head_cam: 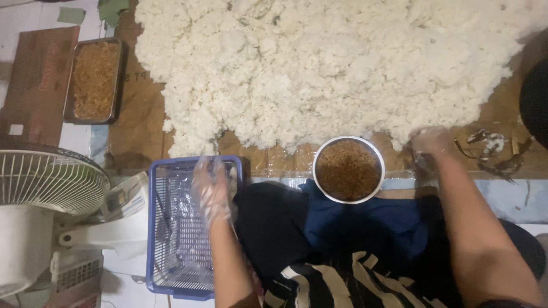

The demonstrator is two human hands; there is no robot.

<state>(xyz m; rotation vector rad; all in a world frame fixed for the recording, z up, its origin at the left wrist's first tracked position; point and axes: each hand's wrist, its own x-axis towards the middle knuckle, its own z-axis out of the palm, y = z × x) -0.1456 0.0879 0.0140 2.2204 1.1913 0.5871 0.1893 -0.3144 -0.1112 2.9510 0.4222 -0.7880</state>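
Note:
My left hand (211, 191), in a thin clear plastic glove, hovers over the right part of a blue plastic basket (162, 228) with its fingers spread and nothing in it. My right hand (429, 142), also gloved, rests at the near edge of a big heap of white cooked rice (319, 63) spread on a brown sheet; its fingers are blurred and curled at the rice. Between my arms stands a round white bowl (349, 169) full of brown shredded filling.
A metal tray (94, 80) of brown shredded filling lies at the far left. A white electric fan (45, 194) stands left of the basket. Dark scraps (494, 151) lie right of my right hand. My dark clothing fills the bottom middle.

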